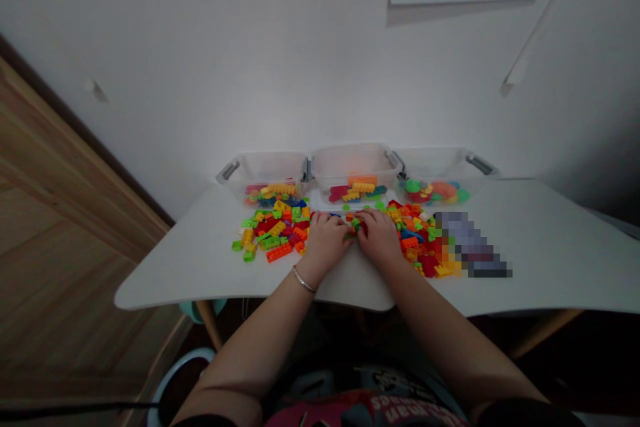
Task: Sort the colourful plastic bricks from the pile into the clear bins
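Note:
My left hand (327, 240) and my right hand (379, 235) meet close together over the middle of the table, with fingers curled. Between their fingertips shows a small green toy brick (355, 222), with a bit of red beside it. My right fingers are closed on this brick. The left thumb reaches toward it, but what the left fingers hold is hidden. Loose toy bricks in several colours spread beside both hands: one pile (273, 227) to the left, another (411, 240) to the right.
Along the wall stand three see-through plastic boxes: the left box (270, 163), the middle box (345, 160) and the right box (435, 160), each with coloured pieces inside. A pixelated flat object (470, 240) lies right of the bricks on the white table (550, 247).

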The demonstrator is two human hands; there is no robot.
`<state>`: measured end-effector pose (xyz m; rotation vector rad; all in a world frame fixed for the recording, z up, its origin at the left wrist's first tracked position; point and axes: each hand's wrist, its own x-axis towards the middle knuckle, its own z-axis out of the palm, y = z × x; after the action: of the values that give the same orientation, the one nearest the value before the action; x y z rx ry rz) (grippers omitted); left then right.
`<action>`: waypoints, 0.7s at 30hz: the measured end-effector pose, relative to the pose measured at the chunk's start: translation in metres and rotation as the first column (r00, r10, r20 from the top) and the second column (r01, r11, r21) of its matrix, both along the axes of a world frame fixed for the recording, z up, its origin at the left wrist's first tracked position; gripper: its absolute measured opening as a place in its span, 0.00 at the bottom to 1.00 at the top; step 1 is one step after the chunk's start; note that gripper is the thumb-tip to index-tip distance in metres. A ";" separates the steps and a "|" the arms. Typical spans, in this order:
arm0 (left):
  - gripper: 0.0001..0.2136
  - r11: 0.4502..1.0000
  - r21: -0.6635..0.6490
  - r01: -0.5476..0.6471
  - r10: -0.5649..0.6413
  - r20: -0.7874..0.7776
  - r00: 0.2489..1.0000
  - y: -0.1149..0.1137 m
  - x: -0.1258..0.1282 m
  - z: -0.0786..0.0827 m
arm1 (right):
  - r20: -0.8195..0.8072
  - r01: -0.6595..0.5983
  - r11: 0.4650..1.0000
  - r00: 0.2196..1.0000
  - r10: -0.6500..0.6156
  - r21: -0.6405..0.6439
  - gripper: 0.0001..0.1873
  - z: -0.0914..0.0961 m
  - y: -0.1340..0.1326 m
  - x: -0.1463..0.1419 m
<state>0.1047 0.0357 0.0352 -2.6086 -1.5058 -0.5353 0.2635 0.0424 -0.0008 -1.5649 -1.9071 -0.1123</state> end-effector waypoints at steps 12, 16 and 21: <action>0.07 0.993 -0.078 -0.086 0.087 0.021 0.996 -0.008 -0.009 0.009 | 0.030 -0.077 0.997 0.997 0.077 0.015 0.09 0.000 0.000 0.001; 0.08 0.992 -0.079 -0.102 0.107 0.068 0.992 0.001 -0.008 0.008 | 0.036 -0.044 0.999 0.998 0.043 0.018 0.08 0.001 -0.002 0.000; 0.10 0.992 -0.047 -0.116 0.117 0.017 0.993 0.014 -0.004 0.007 | 0.020 -0.028 1.000 0.999 0.027 0.010 0.07 0.001 -0.002 0.000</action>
<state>0.1012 0.0501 0.0422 -2.5353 -1.6839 -0.5229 0.2637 0.0408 0.0002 -1.5358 -1.9401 -0.1259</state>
